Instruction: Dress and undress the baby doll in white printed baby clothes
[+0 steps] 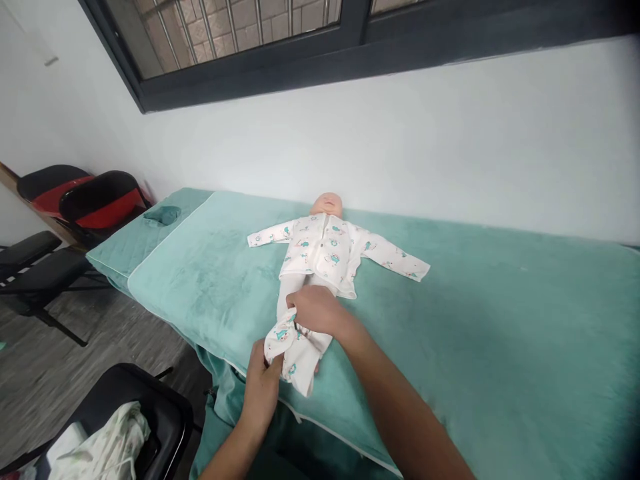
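Note:
A baby doll (327, 203) lies on its back on a green massage bed, head toward the wall. It wears a white printed jacket (323, 247), closed at the front, sleeves spread to both sides. White leggings or an under-layer (289, 291) cover its legs. Bunched at the doll's lower leg are printed baby trousers (300, 363). My left hand (263, 380) grips the lower left of this cloth. My right hand (317, 309) is closed on its upper edge, over the doll's legs. The doll's feet are mostly hidden by the cloth.
The green bed cover (475, 320) stretches to both sides, with a face hole (163, 215) at the left end. A black chair (127, 393) holding crumpled cloth (107, 443) stands at lower left. More folding chairs (103, 200) are at far left. A barred window (235, 30) is above.

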Action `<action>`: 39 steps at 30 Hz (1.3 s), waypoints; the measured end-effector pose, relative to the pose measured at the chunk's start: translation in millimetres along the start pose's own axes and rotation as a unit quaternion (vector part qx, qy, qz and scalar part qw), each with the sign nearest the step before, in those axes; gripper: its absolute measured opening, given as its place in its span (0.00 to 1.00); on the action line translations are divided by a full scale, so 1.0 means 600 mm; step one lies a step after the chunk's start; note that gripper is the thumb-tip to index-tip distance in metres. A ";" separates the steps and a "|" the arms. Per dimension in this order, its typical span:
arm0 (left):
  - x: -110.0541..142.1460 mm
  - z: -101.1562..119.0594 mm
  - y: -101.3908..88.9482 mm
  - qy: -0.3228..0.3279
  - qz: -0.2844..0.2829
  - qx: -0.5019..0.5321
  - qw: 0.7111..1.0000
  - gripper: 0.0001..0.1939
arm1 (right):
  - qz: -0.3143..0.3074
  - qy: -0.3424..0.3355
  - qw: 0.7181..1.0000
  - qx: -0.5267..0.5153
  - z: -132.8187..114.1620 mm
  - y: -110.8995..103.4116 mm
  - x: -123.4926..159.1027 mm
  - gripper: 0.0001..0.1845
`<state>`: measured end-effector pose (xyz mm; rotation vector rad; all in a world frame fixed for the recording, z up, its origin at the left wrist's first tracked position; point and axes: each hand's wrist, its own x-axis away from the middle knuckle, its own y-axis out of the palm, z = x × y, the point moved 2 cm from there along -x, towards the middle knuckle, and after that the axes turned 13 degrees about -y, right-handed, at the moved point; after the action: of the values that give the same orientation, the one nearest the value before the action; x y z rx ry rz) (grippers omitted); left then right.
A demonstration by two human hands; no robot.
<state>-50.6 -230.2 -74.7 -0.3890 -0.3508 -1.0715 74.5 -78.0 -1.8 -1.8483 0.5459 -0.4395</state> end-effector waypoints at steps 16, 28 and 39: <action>0.013 0.085 0.005 -0.122 -0.187 0.040 0.974 0.29 | 0.003 -0.090 0.995 -0.049 0.002 0.000 0.001 0.10; -0.016 0.090 -0.009 -0.176 -0.274 0.020 0.945 0.27 | 0.027 -0.091 0.983 -0.159 0.014 0.004 0.003 0.06; 0.046 0.087 0.010 -0.207 -0.171 0.048 0.962 0.29 | 0.022 -0.096 0.989 -0.112 0.015 0.014 0.000 0.06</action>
<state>-37.6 -224.6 -17.2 -0.4761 -0.8652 -1.3018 77.9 -73.6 -13.0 -2.0622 0.5187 -0.1734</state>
